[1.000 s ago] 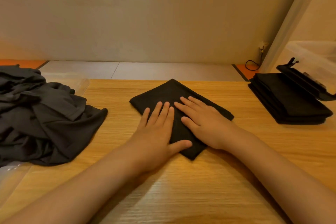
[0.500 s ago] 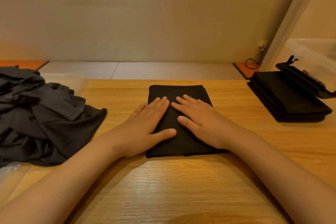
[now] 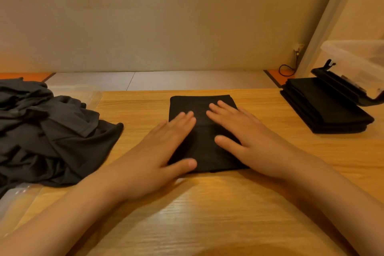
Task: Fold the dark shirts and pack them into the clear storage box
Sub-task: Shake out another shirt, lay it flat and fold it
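Neither grip is closing: the left hand [image 3: 158,151] and right hand [image 3: 245,137] are lying flat, fingers straight, pressing the folded dark shirt [image 3: 204,147] at the middle of the counter [image 3: 207,214]. Smoothing appears to be the step in hand. Next, the shirt is probably needing a lift rightward to the folded stack [image 3: 328,108] beside the clear storage box [image 3: 357,58]. Bare counter is lying between them, and the unfolded pile [image 3: 52,131] is waiting at the left.

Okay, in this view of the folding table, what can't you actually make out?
Head view only:
Storage box: cut off by the right edge; contents unseen.
Pile of unfolded shirts: cut off by the left edge; count unclear.
Folded shirt: partly covered by the left hand and right hand.
Stack of folded shirts: too dark to count layers.
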The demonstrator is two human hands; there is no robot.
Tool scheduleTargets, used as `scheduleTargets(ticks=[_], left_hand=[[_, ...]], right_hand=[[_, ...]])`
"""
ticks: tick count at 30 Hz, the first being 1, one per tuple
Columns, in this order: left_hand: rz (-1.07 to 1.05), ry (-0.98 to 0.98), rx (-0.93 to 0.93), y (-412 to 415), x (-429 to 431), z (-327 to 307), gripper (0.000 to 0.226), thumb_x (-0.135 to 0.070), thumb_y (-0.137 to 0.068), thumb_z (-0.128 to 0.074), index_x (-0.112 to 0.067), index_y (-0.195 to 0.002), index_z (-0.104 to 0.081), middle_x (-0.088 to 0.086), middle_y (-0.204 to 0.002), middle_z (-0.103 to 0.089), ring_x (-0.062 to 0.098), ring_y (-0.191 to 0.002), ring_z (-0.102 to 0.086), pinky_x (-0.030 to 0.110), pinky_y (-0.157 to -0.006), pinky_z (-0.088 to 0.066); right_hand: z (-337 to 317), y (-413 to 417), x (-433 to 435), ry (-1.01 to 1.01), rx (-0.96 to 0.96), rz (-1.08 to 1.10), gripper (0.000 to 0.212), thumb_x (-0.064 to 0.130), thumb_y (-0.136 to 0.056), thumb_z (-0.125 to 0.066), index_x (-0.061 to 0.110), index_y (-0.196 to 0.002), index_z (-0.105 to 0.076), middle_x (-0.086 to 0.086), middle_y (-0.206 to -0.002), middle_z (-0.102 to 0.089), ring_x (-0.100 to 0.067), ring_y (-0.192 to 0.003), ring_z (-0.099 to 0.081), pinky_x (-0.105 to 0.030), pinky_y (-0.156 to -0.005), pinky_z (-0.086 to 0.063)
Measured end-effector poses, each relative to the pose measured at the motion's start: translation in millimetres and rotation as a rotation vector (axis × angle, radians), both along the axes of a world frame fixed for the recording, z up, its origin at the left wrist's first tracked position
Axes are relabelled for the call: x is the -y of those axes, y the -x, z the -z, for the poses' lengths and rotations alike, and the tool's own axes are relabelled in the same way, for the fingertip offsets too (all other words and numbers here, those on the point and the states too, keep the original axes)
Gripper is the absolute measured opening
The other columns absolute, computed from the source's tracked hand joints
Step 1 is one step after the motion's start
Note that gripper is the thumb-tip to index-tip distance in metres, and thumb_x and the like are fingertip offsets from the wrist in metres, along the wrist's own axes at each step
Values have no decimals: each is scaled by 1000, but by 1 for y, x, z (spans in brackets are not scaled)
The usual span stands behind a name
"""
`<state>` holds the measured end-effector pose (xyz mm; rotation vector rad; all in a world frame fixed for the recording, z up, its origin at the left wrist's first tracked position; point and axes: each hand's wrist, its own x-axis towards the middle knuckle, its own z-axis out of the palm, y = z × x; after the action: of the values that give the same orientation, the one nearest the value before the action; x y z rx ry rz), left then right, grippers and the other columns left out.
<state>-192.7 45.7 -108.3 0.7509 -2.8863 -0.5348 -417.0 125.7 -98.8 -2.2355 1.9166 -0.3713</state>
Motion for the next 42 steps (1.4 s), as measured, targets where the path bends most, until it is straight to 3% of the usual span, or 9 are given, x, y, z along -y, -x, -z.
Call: scheduleTargets(ticks=[8,14,17,20,24,28,32,35,42], left_hand=[[55,70,194,-34,-65,6,83,-78,-83,-21,-42,-146,20,-31,-146,32,-16,-130,33,11,-108,22],[33,247,-3,-70,-123,29,78,-72,-91,-33,-21,-150,-32,-9,-157,-27,4,-145,-20,31,-116,-14],[76,406,-66,-80,-144,42,58,-48,-97,-44,-11,-141,-47,3,-149,-43,16,-139,-38,38,-115,-25],[151,531,-225,-87,-146,50,37,-18,-95,-54,-6,-129,-59,8,-137,-55,19,-130,-50,39,-110,-37],[176,615,-230,-90,-142,43,35,-7,-91,-50,-4,-122,-65,10,-128,-62,20,-120,-59,37,-100,-48],[71,394,39,-82,-111,51,90,-30,-63,-83,-24,-143,-44,-2,-98,-74,14,-86,-71,34,-69,-61],[58,137,-245,-82,-110,-6,28,-47,-97,-39,-40,-122,-51,-20,-108,-67,-4,-97,-64,19,-76,-56],[-68,-78,-459,-63,-91,-37,16,-44,-91,-53,-38,-102,-64,-23,-94,-68,-7,-92,-63,9,-76,-50],[-247,-443,-109,-14,0,-37,14,-29,-91,-62,-25,-104,-68,-4,-95,-70,24,-87,-67,21,-71,-55]], right_hand=[[11,-38,-72,-183,-202,-31,83,73,-81,-12,36,-150,16,20,-154,24,6,-138,27,-22,-114,15],[22,-62,-132,-117,-165,-95,87,81,-84,-25,38,-151,10,22,-155,21,9,-136,29,-18,-112,19],[35,-71,-154,19,-181,-80,82,73,-85,-35,31,-153,-15,14,-159,-9,0,-146,1,-24,-116,1],[52,-74,-165,254,-174,-111,56,36,-90,-56,19,-142,-46,1,-147,-45,-13,-139,-37,-33,-109,-32],[54,-64,-170,441,-185,-258,39,12,-94,-51,10,-133,-55,-5,-138,-55,-17,-131,-48,-33,-104,-42],[38,-57,-170,262,-91,-207,44,28,-94,-44,21,-136,-53,5,-134,-58,-6,-122,-54,-19,-99,-44],[-1,-50,-151,177,224,-67,40,56,-94,-35,40,-126,-53,35,-115,-57,17,-108,-52,-1,-85,-40],[-30,-43,-122,126,405,53,11,48,-87,-52,54,-95,-58,35,-96,-59,16,-97,-54,-8,-74,-47],[-32,-5,-32,-252,440,287,25,38,-87,-66,34,-111,-62,10,-96,-63,-3,-87,-58,-18,-72,-44]])
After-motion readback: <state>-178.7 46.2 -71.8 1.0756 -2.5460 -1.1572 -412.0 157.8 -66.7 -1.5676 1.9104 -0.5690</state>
